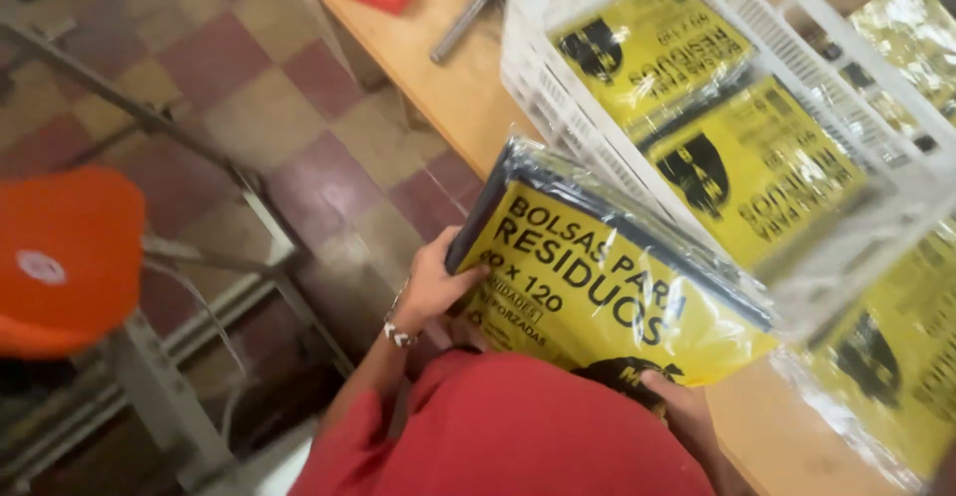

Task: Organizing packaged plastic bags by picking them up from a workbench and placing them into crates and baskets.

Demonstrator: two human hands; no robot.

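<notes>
Both hands [438,282] hold one yellow bag pack [597,292].

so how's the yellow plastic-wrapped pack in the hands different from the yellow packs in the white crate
The yellow plastic-wrapped pack is held off the wooden table by the left hand and right hand; the packs in the white plastic crate lie flat. The held pack's print faces the camera upright; theirs reads upside down. All share yellow-and-black labels under clear wrap.

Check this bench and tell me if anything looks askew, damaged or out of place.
Little stands out. The white slotted plastic crate sits tilted across the wooden bench, one corner near its edge. The left hand and right hand hold a yellow plastic-wrapped pack against it. No spill or tear shows.
</notes>
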